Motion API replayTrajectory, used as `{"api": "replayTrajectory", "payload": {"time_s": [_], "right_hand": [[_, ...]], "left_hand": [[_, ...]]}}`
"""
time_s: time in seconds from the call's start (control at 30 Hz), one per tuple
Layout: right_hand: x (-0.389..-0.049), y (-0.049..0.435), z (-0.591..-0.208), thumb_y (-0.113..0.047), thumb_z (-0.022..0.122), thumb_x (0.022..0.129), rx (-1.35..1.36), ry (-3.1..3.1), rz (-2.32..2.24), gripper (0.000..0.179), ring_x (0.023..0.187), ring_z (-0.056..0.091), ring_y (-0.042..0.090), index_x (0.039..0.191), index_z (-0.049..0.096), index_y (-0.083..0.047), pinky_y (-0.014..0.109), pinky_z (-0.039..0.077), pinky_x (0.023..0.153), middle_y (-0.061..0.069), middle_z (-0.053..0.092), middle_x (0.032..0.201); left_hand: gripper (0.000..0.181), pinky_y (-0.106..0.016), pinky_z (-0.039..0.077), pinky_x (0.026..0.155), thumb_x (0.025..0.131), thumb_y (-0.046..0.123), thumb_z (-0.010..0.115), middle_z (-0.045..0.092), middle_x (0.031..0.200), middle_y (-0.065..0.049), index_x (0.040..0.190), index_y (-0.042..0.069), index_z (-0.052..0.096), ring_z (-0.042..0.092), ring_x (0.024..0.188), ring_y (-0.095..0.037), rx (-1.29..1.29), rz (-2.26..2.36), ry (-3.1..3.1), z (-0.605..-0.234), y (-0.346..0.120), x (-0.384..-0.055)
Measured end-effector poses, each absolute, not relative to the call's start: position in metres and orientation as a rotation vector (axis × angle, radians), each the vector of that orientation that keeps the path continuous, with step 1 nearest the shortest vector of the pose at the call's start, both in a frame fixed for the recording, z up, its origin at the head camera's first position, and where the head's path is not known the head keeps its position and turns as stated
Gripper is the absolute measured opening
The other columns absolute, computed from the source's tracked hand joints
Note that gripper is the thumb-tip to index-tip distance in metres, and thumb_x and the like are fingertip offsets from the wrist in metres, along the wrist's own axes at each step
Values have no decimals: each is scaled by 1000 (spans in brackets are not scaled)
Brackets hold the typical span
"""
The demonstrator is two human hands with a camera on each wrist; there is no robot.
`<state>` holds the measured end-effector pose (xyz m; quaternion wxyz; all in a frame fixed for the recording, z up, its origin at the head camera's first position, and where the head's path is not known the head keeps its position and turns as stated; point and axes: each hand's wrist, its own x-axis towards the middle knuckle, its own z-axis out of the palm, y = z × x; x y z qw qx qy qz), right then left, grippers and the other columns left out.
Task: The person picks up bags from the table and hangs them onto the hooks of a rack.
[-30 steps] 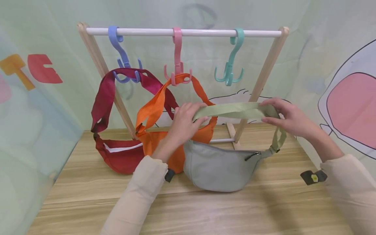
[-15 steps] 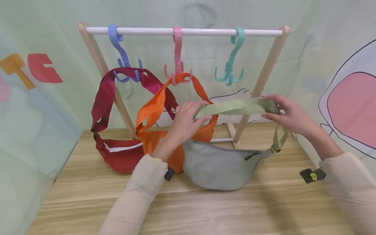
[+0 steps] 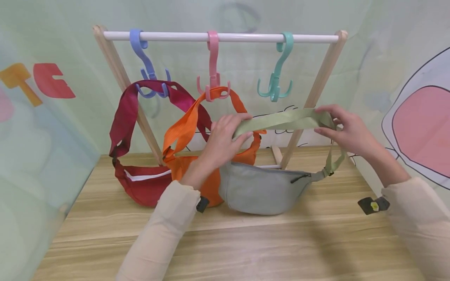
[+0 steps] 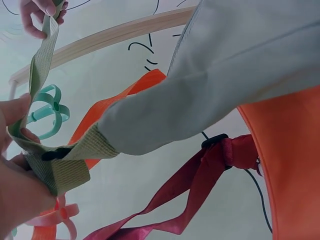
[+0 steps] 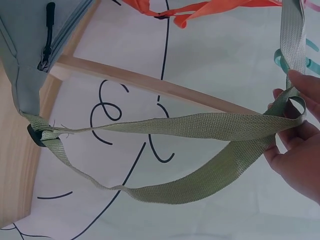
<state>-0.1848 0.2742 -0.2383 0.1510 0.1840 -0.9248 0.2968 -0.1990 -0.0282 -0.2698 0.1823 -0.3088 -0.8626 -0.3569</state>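
A grey waist bag (image 3: 261, 191) hangs from its light green strap (image 3: 281, 120), which both hands stretch between them. My left hand (image 3: 225, 138) pinches the strap near the bag's left end; the left wrist view shows the webbing and a dark buckle (image 4: 56, 153) beside its fingers. My right hand (image 3: 346, 127) pinches the other end of the span, and in the right wrist view a loop of strap (image 5: 200, 127) hangs from those fingers (image 5: 300, 135) down to the zipper side. Behind and above the strap hangs a green hook (image 3: 275, 84) with nothing on it.
A rack with a white bar (image 3: 246, 37) stands at the back. An orange waist bag (image 3: 195, 168) hangs by its strap from the pink hook (image 3: 213, 74), and a red waist bag (image 3: 144, 187) from the blue hook (image 3: 149, 72). The wooden table (image 3: 246, 249) lies below.
Both hands have risen slightly, the right one more, lifting the strap toward the green hook. The grey bag has moved up and back with it. The other bags stay put.
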Motion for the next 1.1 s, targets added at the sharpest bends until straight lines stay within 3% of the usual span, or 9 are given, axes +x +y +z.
{"api": "replayTrajectory", "payload": {"time_s": [0.7, 1.1], "right_hand": [[-192, 266, -214, -7, 65, 84, 455, -2644, 834, 43, 85, 48, 21, 124, 50, -7, 19, 37, 72, 14, 54, 110], [-197, 264, -200, -10, 63, 86, 412, -2689, 857, 46, 85, 49, 30, 128, 46, -6, 15, 38, 63, 18, 53, 107]], "left_hand": [[36, -42, 31, 91, 88, 20, 61, 57, 116, -7, 122, 9, 55, 47, 107, -22, -880, -992, -2364, -251, -24, -201], [37, -36, 36, 89, 88, 19, 61, 59, 107, -8, 123, 8, 54, 49, 101, -22, -867, -985, -2342, -242, -21, -202]]}}
